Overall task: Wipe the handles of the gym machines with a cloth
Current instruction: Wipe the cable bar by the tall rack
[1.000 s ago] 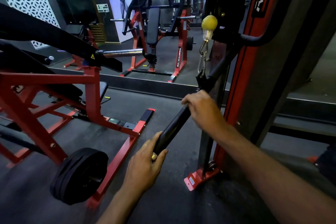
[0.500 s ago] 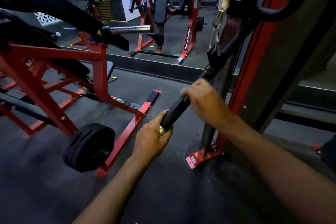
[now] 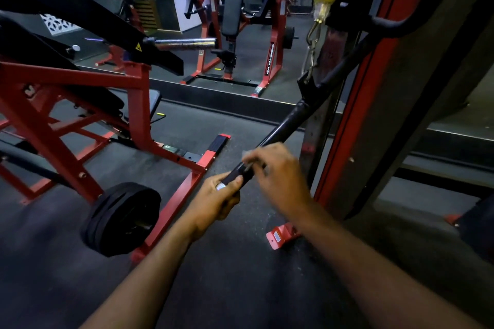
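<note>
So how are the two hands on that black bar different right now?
The left hand grips the capped end of the black bar, fingers curled round it; the right hand sits further up the bar, over its top. The left hand looks sharp, while the right hand is blurred, with something pale, perhaps a cloth, at its fingertips. Both are bare and on the same bar, close together.

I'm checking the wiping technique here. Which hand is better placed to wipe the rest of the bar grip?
The right hand. It lies over the bar grip with what looks like a pale cloth under its blurred fingers, and bare bar runs on above it. The left hand grips the bar's end, steadying it.
</note>
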`<state>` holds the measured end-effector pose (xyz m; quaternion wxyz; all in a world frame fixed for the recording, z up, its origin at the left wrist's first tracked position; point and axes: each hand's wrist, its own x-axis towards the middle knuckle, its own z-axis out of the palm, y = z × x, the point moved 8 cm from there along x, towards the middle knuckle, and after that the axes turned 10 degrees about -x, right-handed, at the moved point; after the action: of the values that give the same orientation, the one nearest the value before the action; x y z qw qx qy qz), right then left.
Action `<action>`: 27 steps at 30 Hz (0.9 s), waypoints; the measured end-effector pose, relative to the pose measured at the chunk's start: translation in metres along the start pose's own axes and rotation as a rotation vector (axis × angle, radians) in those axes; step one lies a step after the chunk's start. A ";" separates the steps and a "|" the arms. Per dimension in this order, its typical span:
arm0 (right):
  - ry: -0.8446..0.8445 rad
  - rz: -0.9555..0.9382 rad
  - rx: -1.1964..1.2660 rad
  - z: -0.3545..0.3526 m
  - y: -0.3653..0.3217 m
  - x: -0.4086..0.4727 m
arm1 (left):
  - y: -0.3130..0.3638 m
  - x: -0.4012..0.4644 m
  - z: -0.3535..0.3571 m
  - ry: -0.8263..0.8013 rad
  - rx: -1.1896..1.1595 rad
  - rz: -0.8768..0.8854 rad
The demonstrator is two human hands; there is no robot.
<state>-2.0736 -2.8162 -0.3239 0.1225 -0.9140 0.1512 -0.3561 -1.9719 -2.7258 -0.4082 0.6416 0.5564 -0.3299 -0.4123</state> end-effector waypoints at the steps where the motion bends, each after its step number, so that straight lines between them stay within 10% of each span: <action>1: -0.031 -0.049 0.016 0.007 -0.012 -0.007 | -0.001 0.001 0.001 -0.016 -0.013 -0.015; 11: 0.062 0.023 -0.149 -0.058 0.072 0.056 | -0.003 0.000 -0.002 0.029 0.021 0.033; 20: -0.145 -0.359 -0.053 0.025 -0.035 -0.011 | 0.002 0.006 -0.008 0.043 0.154 0.068; 27: -0.021 -0.271 -0.303 -0.030 0.054 0.058 | 0.003 0.010 -0.015 0.065 0.236 0.091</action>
<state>-2.0633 -2.8909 -0.2846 -0.0640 -0.9376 0.0774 -0.3329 -1.9537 -2.7277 -0.4077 0.6001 0.6255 -0.3799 -0.3230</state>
